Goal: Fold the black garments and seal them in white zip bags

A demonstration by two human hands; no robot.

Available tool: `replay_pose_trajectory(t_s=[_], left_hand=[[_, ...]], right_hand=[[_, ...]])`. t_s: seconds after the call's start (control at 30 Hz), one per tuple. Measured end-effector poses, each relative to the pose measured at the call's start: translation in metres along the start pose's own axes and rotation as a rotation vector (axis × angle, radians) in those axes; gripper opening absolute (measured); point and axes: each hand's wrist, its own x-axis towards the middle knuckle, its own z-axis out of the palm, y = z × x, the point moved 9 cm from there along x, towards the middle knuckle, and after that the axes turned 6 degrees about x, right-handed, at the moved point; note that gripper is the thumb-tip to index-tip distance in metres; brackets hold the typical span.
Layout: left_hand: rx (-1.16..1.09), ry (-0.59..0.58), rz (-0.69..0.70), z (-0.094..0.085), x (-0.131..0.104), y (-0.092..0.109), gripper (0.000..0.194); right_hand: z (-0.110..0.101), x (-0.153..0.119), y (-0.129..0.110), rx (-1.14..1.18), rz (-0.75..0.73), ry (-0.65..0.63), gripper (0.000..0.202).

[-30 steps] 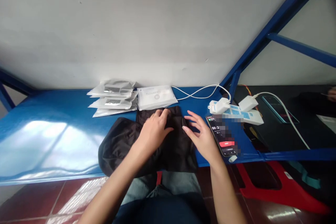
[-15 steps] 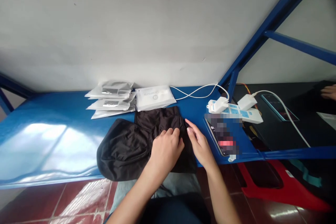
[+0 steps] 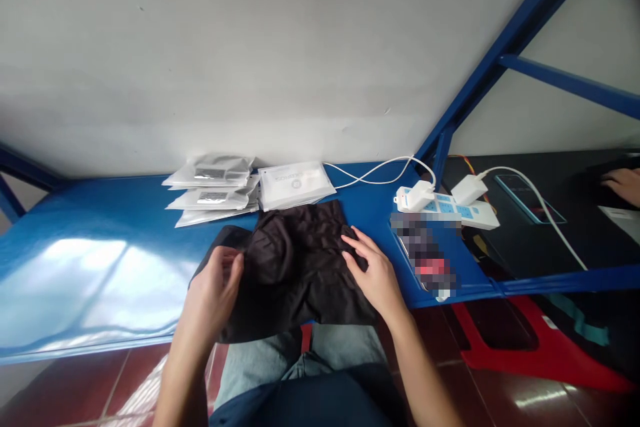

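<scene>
Black shorts [image 3: 320, 280] lie on the blue table [image 3: 125, 213] in front of me, waistband toward the wall and legs toward my lap. The fabric is wrinkled, with a bunched fold on the left side. My left hand [image 3: 215, 287] is closed at the left edge of the shorts, thumb and fingers pinching the cloth. On the opposite edge, my right hand [image 3: 373, 273] rests with its fingers apart, fingertips touching the fabric. Just beyond the waistband lies a flat frosted bag [image 3: 296, 187] with printing on it.
Several packed frosted bags [image 3: 215, 190] are stacked at the back left. To the right are a power strip [image 3: 450, 205] with chargers and white cables, and a phone [image 3: 420, 253]. Another person's hand [image 3: 623, 183] shows at the far right, past the blue frame [image 3: 495, 60].
My left hand has moved left from the middle of the shorts to their left edge. The left part of the shorts is now spread, so both legs show. My right hand's fingers have spread.
</scene>
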Motion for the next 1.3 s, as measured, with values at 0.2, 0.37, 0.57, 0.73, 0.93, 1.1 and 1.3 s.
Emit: replay_pose_trajectory(t_s=[0.2,0.37,0.57,0.73,0.93,1.1,1.3], left_hand=[[0.216,0.064,0.143,0.022,-0.002,0.029,0.081],[0.503,0.019,0.282,0.041,-0.005,0.050,0.095],[0.474,0.034,0.286,0.019,0.000,0.073,0.041],[0.406,0.119,0.173,-0.020,-0.001,0.050,0.032],[0.536,0.164,-0.130,-0.055,-0.025,-0.046,0.031],[0.386,0.311,0.211,-0.049,-0.021,-0.004,0.037],[0.468,-0.103,0.480,0.023,0.014,0.051,0.034]], right_hand=[[0.000,0.001,-0.002,-0.014,-0.007,0.006,0.037],[0.001,0.000,-0.001,-0.025,-0.003,0.004,0.037],[-0.009,0.018,-0.019,-0.070,-0.074,-0.028,0.039],[-0.025,0.032,-0.021,-0.128,-0.109,-0.032,0.041],[-0.015,0.025,0.004,-0.105,-0.073,-0.077,0.040],[-0.018,0.021,-0.002,-0.122,-0.055,-0.125,0.041],[-0.035,0.026,-0.020,-0.238,-0.011,-0.191,0.055]])
